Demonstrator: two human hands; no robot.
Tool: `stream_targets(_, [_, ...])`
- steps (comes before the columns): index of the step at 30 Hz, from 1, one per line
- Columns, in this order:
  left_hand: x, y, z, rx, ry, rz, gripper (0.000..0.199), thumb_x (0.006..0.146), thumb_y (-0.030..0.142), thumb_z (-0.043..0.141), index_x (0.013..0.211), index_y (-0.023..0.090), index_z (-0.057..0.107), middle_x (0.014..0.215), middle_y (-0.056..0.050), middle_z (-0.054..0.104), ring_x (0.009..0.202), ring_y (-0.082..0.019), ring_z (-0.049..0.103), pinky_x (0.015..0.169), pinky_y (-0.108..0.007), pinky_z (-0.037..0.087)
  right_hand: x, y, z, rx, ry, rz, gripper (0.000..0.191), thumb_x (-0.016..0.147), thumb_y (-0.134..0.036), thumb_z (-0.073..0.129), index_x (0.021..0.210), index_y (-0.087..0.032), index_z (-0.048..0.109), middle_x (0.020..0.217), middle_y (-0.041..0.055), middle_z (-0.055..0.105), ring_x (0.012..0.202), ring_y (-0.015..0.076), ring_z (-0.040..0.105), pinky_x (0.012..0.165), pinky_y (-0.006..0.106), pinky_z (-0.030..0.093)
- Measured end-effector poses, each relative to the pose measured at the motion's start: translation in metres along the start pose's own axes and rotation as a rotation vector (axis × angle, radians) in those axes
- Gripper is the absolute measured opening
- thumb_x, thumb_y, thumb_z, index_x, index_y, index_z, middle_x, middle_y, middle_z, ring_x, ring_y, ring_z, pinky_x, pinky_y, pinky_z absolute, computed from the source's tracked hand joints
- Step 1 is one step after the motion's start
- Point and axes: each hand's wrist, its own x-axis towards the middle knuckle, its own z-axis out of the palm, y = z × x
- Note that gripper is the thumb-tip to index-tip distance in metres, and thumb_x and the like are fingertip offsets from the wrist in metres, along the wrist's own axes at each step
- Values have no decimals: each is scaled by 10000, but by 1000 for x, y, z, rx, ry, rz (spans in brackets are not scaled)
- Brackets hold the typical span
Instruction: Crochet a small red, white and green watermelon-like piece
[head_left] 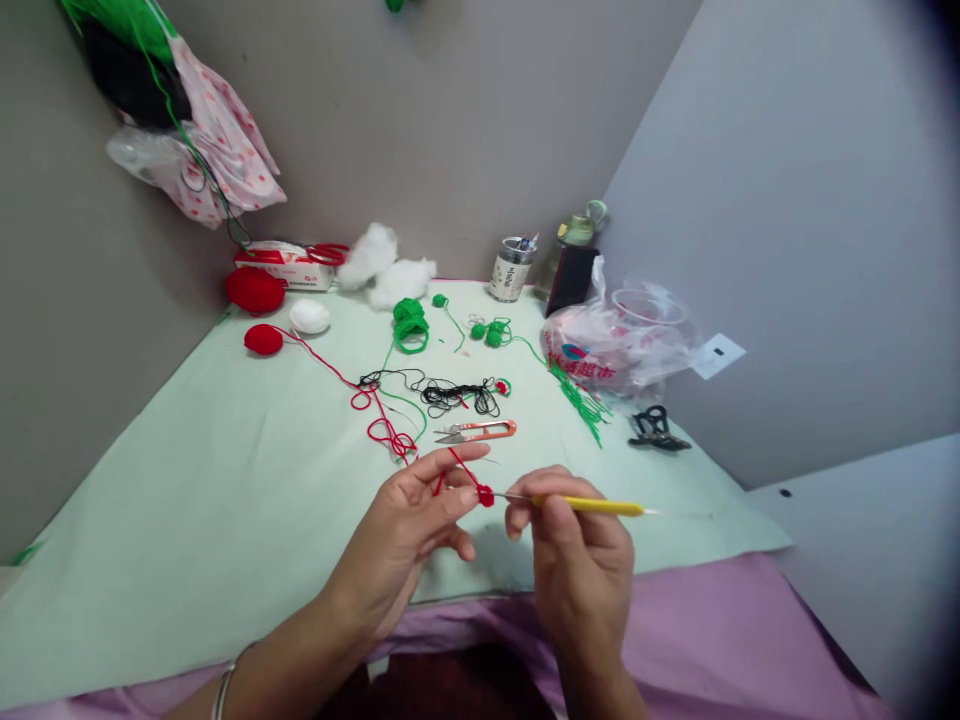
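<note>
Between thumb and fingers, my left hand point(416, 520) pinches a small red crochet piece point(486, 495), with red yarn point(466, 468) running over the raised index finger. My right hand point(581, 550) grips a crochet hook point(592, 505) by its yellow handle, and the metal tip meets the red piece. Just beyond the hands lies a pair of orange thread snips point(487, 431). The red strand trails in loose loops across the table to a small red yarn ball point(264, 340) at the left.
Behind the snips sits a tangle of black cord point(457, 395). Green yarn point(410, 325), white stuffing point(401, 283) and a pen holder point(512, 268) stand farther back. A plastic bag point(622, 340) and black clip point(658, 430) are at right. Walls enclose the table's back and right.
</note>
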Motion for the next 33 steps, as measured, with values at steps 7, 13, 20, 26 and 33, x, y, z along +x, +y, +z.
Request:
stream_targets(7, [1,-4,1,-76,-47,-106,434,793,263,928,1209,188,828,594,90,485,473,-16,314,527,-151,501,-12,14,-2,-546,-68,-466,365,989,-93,649,1282,-286,748,1104,82,765,978,210,741,775,331,636])
stream_targets(13, [4,2,-4,-54,8,-47,386,766,250,937,1139,201,849,675,83,524,467,-2,283,534,-161,512,6,2,0,11,88,22,222,1064,-212,551,985,-240,757,793,6,693,634,132,638,596,265,559])
stream_targets(20, [-2,-11,4,138,-6,93,536,828,294,898,1343,271,748,829,32,675,637,-74,615,646,-182,540,-4,7,6,-372,-47,-342,348,965,-36,656,1199,-257,787,1127,85,793,1031,196,751,858,316,619])
stream_targets(26, [-3,2,4,-8,-59,-77,377,831,252,876,1202,213,826,685,76,536,472,-10,229,528,-177,483,3,2,2,37,-41,29,197,1059,-213,583,1033,-236,777,919,46,806,738,164,747,697,300,633])
stream_targets(33, [-5,0,-4,193,25,81,419,828,317,887,1238,265,815,870,10,635,654,-95,595,613,-215,521,-1,-6,-7,-160,-149,-136,257,1077,-157,493,1170,-247,715,1014,53,805,840,165,757,754,305,640])
